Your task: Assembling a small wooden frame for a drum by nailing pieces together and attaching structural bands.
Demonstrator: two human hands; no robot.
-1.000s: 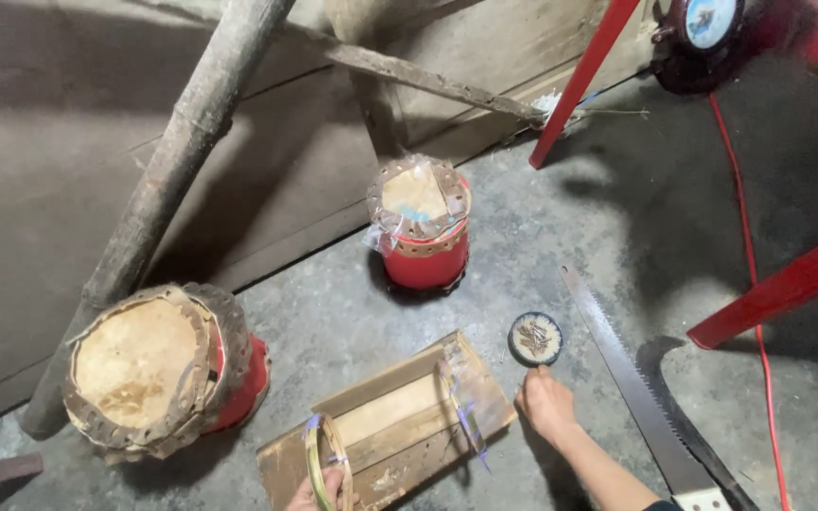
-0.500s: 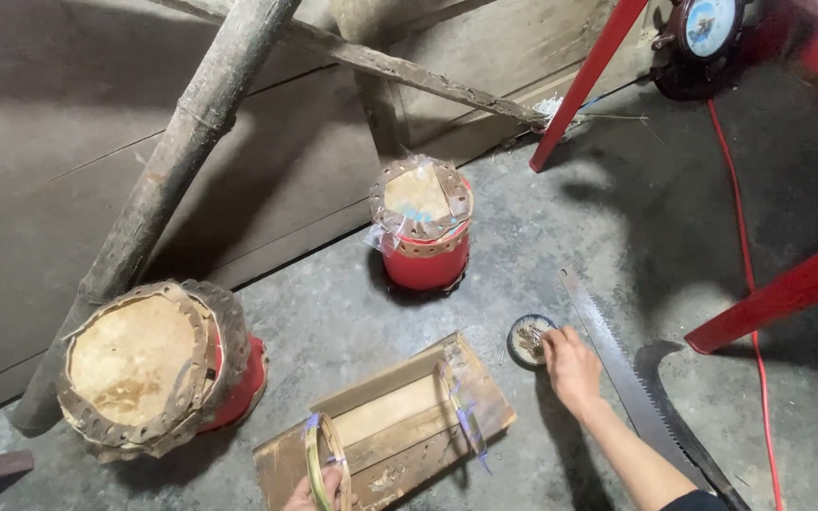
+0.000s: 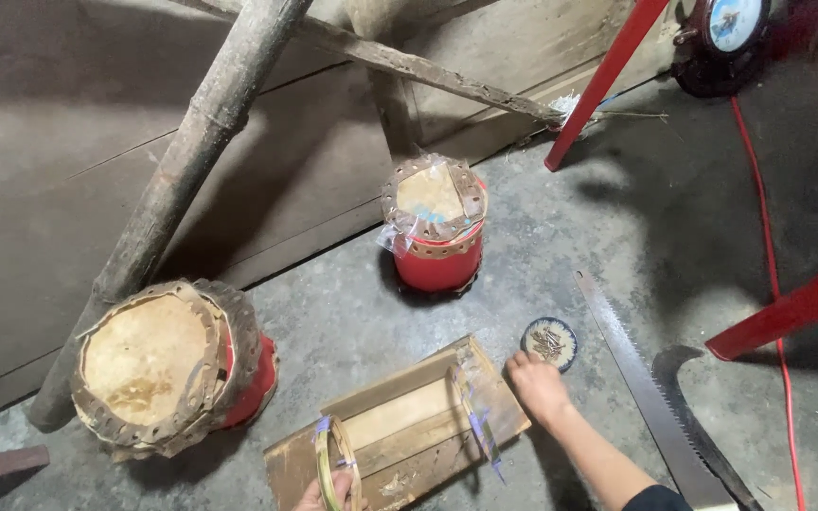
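- Where the concrete floor (image 3: 352, 312) meets the wooden wall at far left, a thick bamboo pole (image 3: 182, 189) leans up and to the right, its foot beside a large drum (image 3: 158, 364).
- That large drum lies tilted, its pale skin face up, a ragged punched edge around it and a red body showing on its right side.
- Low in the middle, the left hand (image 3: 326, 490) sits at the bottom edge of the view, fingers clenched around a loop of bamboo strips (image 3: 335, 464) that wraps the near end of a wooden block (image 3: 400, 431).
- This wooden block lies flat on the floor, slanting up to the right, with a second loop of strips around its far end.
- Behind the block, well apart from it, a small red drum (image 3: 435, 237) stands upright with clear plastic over its skin top.
- Just right of the block, the right hand (image 3: 537, 383) rests palm down on the floor, fingers loosely bent and grasping nothing; its fingertips lie just beside a small round dish of nails (image 3: 549, 343).
- Further right, a hand saw (image 3: 641, 388) lies on the floor, teeth toward a dark curved blade (image 3: 702, 435) beside it.
- At far right, red metal legs (image 3: 788, 308) slant across the floor, and a red cable (image 3: 769, 255) runs down past them.
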